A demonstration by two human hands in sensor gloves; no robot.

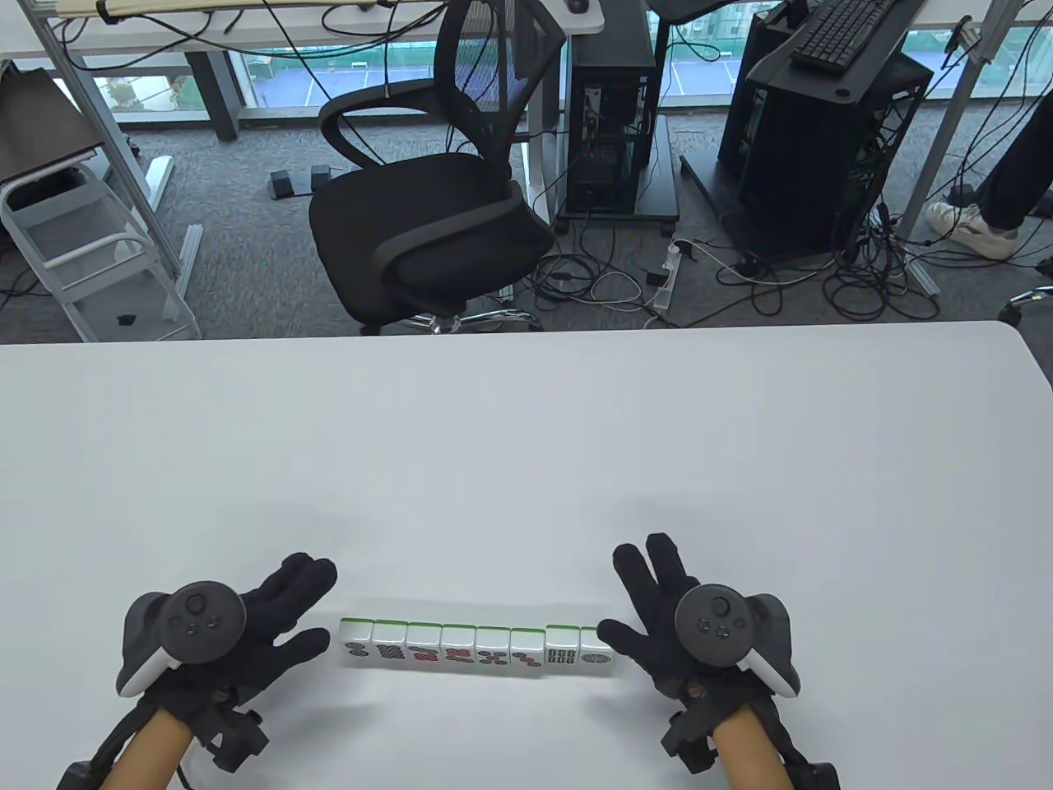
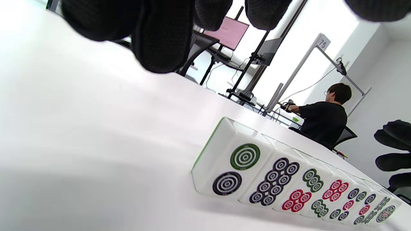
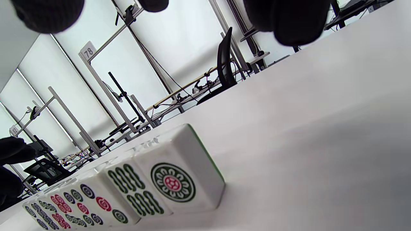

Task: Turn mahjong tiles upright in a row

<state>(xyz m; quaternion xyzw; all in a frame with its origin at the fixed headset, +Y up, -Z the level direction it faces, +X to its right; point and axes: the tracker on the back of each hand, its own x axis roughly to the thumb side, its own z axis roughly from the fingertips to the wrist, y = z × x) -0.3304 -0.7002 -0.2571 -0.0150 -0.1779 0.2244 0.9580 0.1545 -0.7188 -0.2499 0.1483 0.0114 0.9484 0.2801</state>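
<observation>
Eight mahjong tiles (image 1: 475, 648) stand upright in a tight row near the front edge of the white table (image 1: 526, 461), faces toward the person and green backs away, each touching its neighbour. At the row's left end sits a two-circle tile (image 2: 232, 166); at its right end a one-circle tile (image 3: 179, 175), with a bamboo tile (image 3: 135, 189) just beside it. Flanking the row, the left hand (image 1: 247, 638) lies with fingers spread and holds nothing, its thumb near the left end tile with a small gap between. Opposite, the right hand (image 1: 666, 613) is likewise spread and holds nothing, its thumb right at the right end tile, though contact cannot be told. Beyond the table stands a black office chair (image 1: 436, 214).
</observation>
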